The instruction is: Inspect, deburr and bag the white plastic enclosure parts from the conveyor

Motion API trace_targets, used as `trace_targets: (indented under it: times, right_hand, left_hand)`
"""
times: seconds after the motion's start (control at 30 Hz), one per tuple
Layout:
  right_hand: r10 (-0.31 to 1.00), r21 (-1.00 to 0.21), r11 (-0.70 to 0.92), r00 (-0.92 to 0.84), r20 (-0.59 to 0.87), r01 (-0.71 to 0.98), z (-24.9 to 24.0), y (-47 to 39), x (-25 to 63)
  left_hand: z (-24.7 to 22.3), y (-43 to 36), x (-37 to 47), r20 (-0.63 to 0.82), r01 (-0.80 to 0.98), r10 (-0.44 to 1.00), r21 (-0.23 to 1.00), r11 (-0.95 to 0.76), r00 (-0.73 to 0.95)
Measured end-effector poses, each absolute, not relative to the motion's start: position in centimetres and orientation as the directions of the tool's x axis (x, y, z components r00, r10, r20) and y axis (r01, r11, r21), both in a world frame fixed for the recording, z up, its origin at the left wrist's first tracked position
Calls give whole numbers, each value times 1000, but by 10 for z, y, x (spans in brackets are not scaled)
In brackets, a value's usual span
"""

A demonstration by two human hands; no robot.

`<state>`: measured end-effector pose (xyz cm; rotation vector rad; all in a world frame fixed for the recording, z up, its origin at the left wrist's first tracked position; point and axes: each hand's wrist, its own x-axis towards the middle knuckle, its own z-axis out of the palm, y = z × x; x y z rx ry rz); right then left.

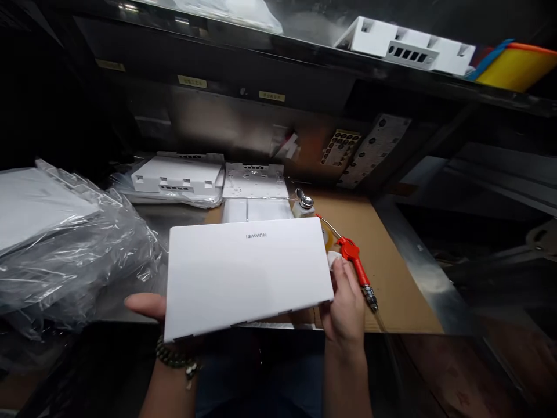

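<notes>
A flat white panel [248, 276] with upside-down HUAWEI lettering is held up, slightly tilted, above the front of the bench. My left hand [150, 307] supports its left end; the thumb sticks out to the side and the other fingers are hidden beneath the panel. My right hand [346, 299] grips the right edge, with a small white cloth or tissue [334, 258] by its fingertips. Just right of that hand lies a red air gun [357, 264] with a metal nozzle and a hose. Behind the panel stands a small bottle with a metal top [306, 203].
Plastic-wrapped white parts [65, 244] are heaped at the left. White housings [178, 174] and a white tray-like part [255, 181] sit at the back. Cardboard [391, 278] covers the bench's right side. An overhead shelf [304, 49] holds another white housing [409, 49] and a yellow container [517, 67].
</notes>
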<state>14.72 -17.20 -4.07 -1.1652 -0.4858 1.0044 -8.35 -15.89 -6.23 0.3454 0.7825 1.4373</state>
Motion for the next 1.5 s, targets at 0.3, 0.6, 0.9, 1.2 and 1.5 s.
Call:
trace_targets:
  times: [0.3,0.6,0.9,1.2,1.5]
  right_hand:
    - [848,-926,46,504,-162,-375,-40,-172,148]
    - [856,-940,87,508,-100,-331,-48,-171,156]
    - [820,-949,314,497,284,24,-62,-161,187]
    - [947,-937,62,318,-54,-344,-32,-161,186]
    - [840,-909,306,530,118,-283,-32,-159,179]
  left_hand:
    - [-57,-161,-76,-226,-814,970,578,62,-86]
    - [-60,-156,-89,-97,-704,992,699,126,81]
    - [-55,-158,-123,-73,-153,992,987,57,-102]
    - [-35,-157,-106,200,-30,978,980,-198,68]
    - [-31,-153,-86,237,-330,969,922,-203,68]
